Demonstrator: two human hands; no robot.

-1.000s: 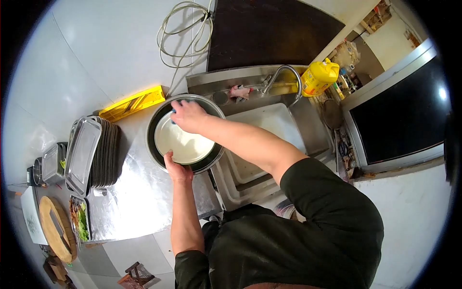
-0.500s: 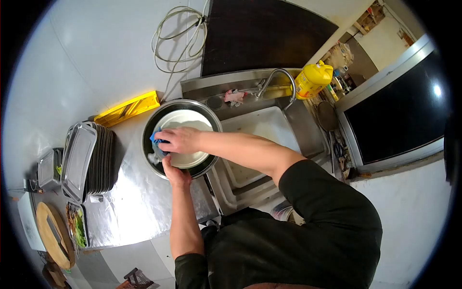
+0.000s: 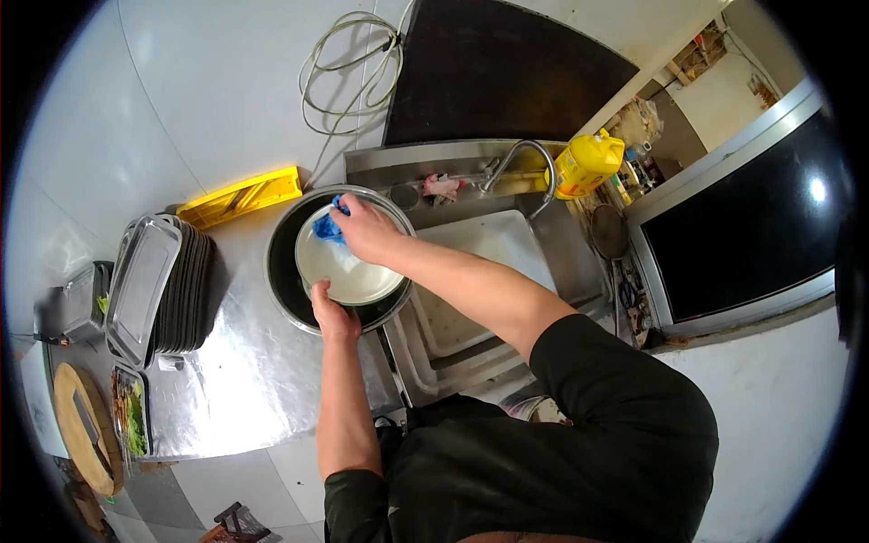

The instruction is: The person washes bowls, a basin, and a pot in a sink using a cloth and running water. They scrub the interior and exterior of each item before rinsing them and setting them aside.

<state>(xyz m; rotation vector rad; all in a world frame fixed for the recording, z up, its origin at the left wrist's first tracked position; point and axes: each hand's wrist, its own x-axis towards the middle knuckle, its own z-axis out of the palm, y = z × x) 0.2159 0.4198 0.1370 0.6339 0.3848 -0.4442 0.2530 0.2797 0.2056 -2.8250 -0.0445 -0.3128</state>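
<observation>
A round white plate or shallow bowl [image 3: 353,275] is tilted inside a large metal basin [image 3: 280,294]. With its thumb over the near rim, my left hand [image 3: 335,317] grips the white dish; its other fingers are hidden underneath. My right hand [image 3: 369,230] is closed on a blue cloth [image 3: 328,228], which presses against the far part of the dish's inner surface. Dark space shows in the basin around the dish.
Right of the basin is a steel sink [image 3: 579,262] with a white tray [image 3: 480,237] and a curved faucet [image 3: 549,172]. A yellow jug [image 3: 587,166] stands behind. Stacked metal trays [image 3: 149,285], a yellow slicer [image 3: 240,197] and a cutting board with a knife [image 3: 77,412] lie left.
My right hand has moved the blue cloth from the dish's left side to its far side. The dish now sits slightly more to the right, still in my left hand.
</observation>
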